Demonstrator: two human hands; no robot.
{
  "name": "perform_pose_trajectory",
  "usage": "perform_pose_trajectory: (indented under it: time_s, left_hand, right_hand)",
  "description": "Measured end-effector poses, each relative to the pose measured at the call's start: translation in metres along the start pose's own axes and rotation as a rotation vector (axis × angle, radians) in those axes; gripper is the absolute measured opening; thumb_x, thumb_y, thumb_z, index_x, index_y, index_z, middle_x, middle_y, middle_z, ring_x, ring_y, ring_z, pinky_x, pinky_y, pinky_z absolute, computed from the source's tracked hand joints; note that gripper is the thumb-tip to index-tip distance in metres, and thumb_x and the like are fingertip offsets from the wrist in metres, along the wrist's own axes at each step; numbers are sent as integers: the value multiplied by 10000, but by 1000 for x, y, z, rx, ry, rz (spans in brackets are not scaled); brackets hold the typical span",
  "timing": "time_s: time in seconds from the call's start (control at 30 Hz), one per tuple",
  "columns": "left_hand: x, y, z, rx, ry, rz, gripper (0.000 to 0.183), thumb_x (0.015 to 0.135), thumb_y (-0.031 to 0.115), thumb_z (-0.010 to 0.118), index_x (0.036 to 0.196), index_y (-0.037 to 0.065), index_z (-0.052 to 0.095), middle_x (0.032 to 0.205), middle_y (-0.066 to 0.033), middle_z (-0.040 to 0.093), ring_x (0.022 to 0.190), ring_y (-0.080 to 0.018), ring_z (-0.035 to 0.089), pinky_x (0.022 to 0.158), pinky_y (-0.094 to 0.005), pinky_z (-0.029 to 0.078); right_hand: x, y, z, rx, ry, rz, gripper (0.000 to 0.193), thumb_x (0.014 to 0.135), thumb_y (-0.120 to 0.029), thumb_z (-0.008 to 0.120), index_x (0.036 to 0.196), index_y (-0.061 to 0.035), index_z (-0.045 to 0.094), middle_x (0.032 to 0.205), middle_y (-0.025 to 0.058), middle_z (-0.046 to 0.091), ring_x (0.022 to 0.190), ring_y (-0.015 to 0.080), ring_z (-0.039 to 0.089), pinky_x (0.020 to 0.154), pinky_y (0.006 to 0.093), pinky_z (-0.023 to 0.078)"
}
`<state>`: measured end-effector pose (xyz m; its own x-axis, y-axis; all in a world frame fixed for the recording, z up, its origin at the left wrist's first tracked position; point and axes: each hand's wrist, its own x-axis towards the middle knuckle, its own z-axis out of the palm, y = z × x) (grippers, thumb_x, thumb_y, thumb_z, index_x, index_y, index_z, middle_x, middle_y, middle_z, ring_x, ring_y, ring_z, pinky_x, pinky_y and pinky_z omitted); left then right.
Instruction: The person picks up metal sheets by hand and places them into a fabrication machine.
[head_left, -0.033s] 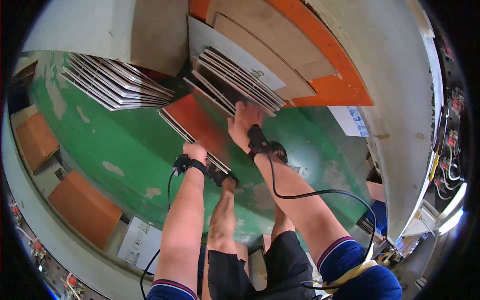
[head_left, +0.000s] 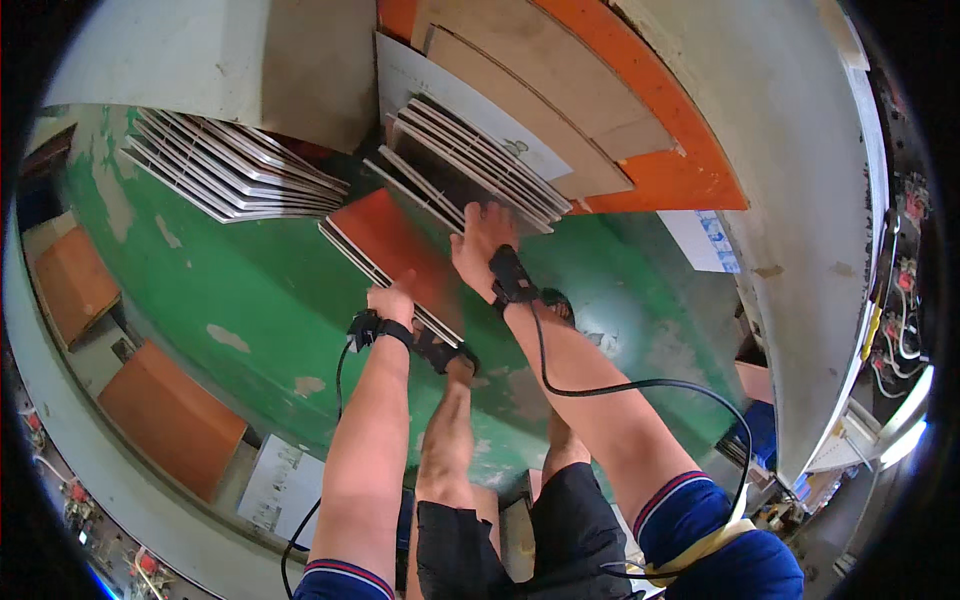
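My left hand point(head_left: 392, 300) is closed over the upper edge of thin flat panels point(head_left: 395, 245) with pale edges and a reddish-brown face, tilted above the green floor. My right hand point(head_left: 484, 238) is at the near end of two panels point(head_left: 415, 190) leaning apart from a larger stack of panels point(head_left: 480, 165). Its fingers are stretched out and a little spread, at the panel edges; whether they press on them I cannot tell. Both wrists wear black straps with cables.
Another fanned stack of panels point(head_left: 235, 175) stands at the far left. Cardboard sheets point(head_left: 530, 105) lean on an orange board point(head_left: 690, 165) behind the right-hand stack. Pale benches curve along both sides. Brown boards point(head_left: 172, 418) rest at the left. My feet stand on the green floor point(head_left: 270, 290).
My right hand has shifted slightly left, and the two leaning panels have tipped a little the same way. My left thumb has lifted slightly; its grip stays on the panels.
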<state>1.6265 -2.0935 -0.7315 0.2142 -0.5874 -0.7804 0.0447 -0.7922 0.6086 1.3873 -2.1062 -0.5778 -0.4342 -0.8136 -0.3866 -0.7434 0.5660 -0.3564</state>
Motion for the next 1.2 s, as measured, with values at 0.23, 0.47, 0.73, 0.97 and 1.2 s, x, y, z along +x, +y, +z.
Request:
perform_pose_trajectory:
  time_s: [0.23,0.47,0.73,0.97,1.2]
  left_hand:
    - [-58,32,43,425,36,123,202,818,118,768,772,-4,614,753,-57,621,606,-156,552,506,-340,442]
    - [-121,-8,26,644,61,156,132,761,36,686,797,-83,642,777,-167,717,707,-274,689,645,-435,523]
    - [-208,-131,43,679,-85,117,283,732,-29,644,1015,-21,658,934,-126,735,859,-244,706,766,-381,551]
    - [-166,-124,-30,296,-146,88,276,759,-82,648,1024,-9,660,910,-69,704,777,-189,671,677,-338,546]
    - [-190,-41,8,301,-115,-37,191,751,-57,725,924,-14,657,854,-50,677,693,-152,613,599,-324,490]
  right_hand:
    - [10,7,29,164,-412,-14,228,870,-189,641,1036,-40,594,883,168,684,928,320,700,785,392,573]
    - [-78,39,23,36,-269,-133,235,812,-173,658,976,-25,580,857,173,687,821,326,714,720,390,576]
    - [-178,149,58,97,-192,12,305,798,-139,679,1021,39,571,926,271,675,882,449,672,779,502,557]
    - [-127,86,15,232,-292,-39,281,788,-121,651,1012,27,569,910,251,682,867,432,677,758,492,565]
    - [-44,80,-27,92,-358,-131,251,832,-101,610,1045,31,587,934,250,687,884,429,688,773,495,568]
